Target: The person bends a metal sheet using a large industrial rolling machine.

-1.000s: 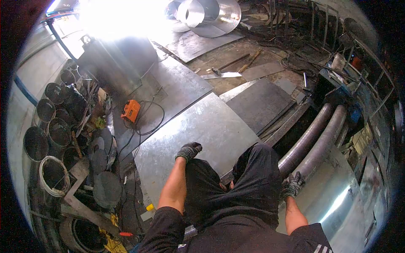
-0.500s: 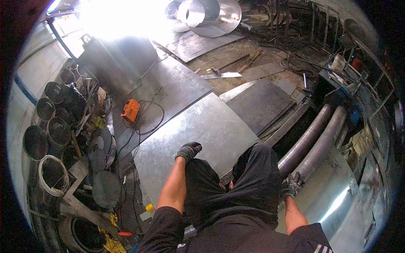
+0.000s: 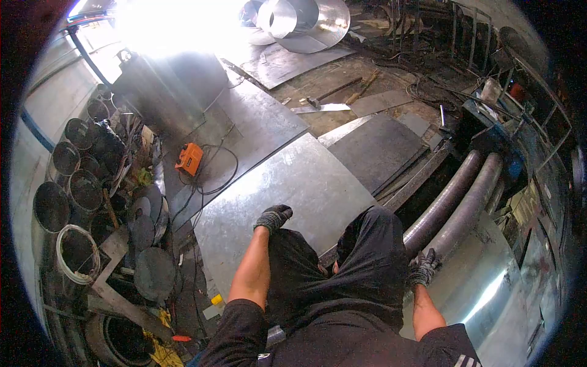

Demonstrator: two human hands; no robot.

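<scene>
My left hand (image 3: 273, 218), in a dark knitted work glove, rests at my left knee. Its fingers are curled in, and no object shows in them. On the other side, my gloved right hand (image 3: 423, 269) lies with fingers apart against the near end of a long metal roller (image 3: 461, 211). A second roller (image 3: 441, 202) runs parallel to it. Under and ahead of my left hand is a large, shiny metal sheet (image 3: 293, 183). Another bright sheet (image 3: 483, 275) lies beside my right hand.
An orange box-shaped tool (image 3: 189, 159) with a black cable sits ahead on the left. Open-ended round pipes (image 3: 51, 207) and metal discs (image 3: 154, 274) crowd the left side. Darker plates (image 3: 374, 153) lie ahead; rolled metal cylinders (image 3: 315, 24) stand at the back.
</scene>
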